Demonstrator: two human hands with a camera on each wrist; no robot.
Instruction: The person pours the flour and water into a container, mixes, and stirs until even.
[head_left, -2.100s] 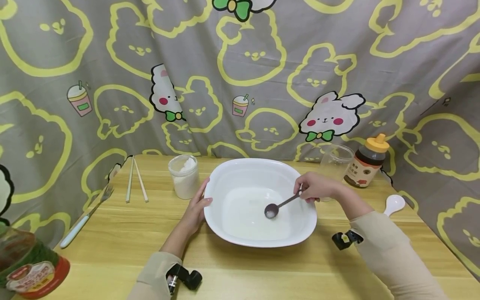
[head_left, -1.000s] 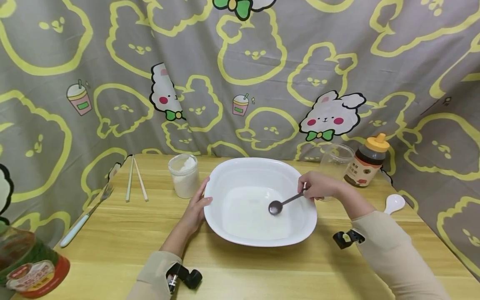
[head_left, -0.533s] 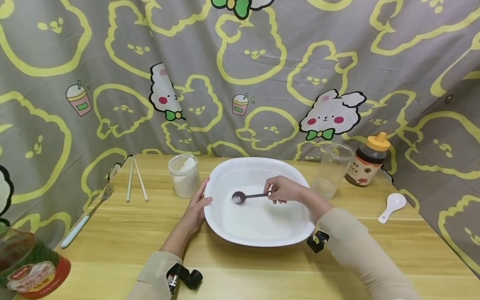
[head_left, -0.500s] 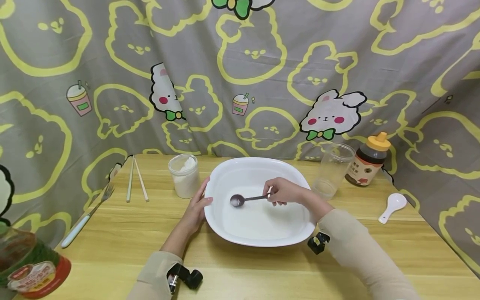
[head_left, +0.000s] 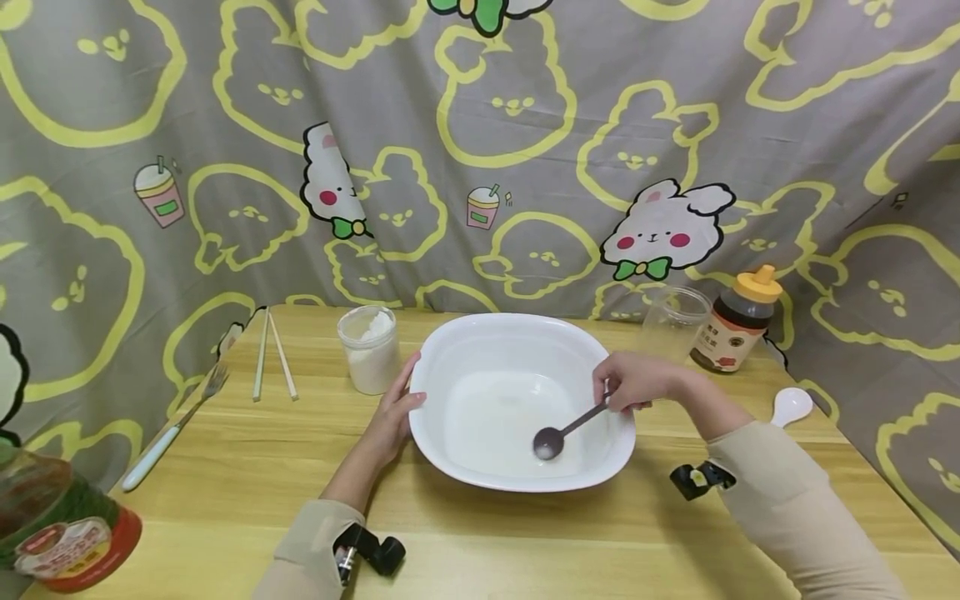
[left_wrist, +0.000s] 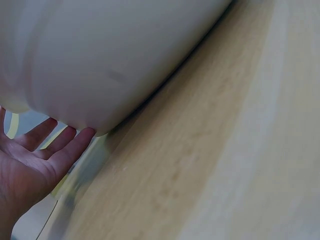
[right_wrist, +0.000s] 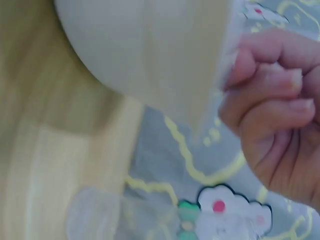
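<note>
A white basin (head_left: 517,332) sits mid-table with shallow whitish liquid (head_left: 487,425) in its bottom. My right hand (head_left: 636,382) pinches the handle of a dark brown measuring spoon (head_left: 548,443) over the basin's right side, its round bowl low in the basin. In the right wrist view, the right hand (right_wrist: 280,100) has curled fingers beside the rim, and the basin wall hides the spoon. My left hand (head_left: 392,417) rests against the basin's left side, thumb at the rim. The left wrist view shows the left hand (left_wrist: 37,162) with nearly straight fingers, fingertips touching the outer wall.
Behind and left stand a jar of white powder (head_left: 371,362), chopsticks (head_left: 276,354) and a fork (head_left: 176,429). Right are a clear plastic cup (head_left: 675,321), a yellow-capped bottle (head_left: 735,325) and a white spoon (head_left: 792,406). A red-based bottle (head_left: 67,533) is at front left.
The measuring spoon and right hand swept left across the basin by half a second ago, then came back right, the spoon's bowl now nearer the front. My left hand has stayed put.
</note>
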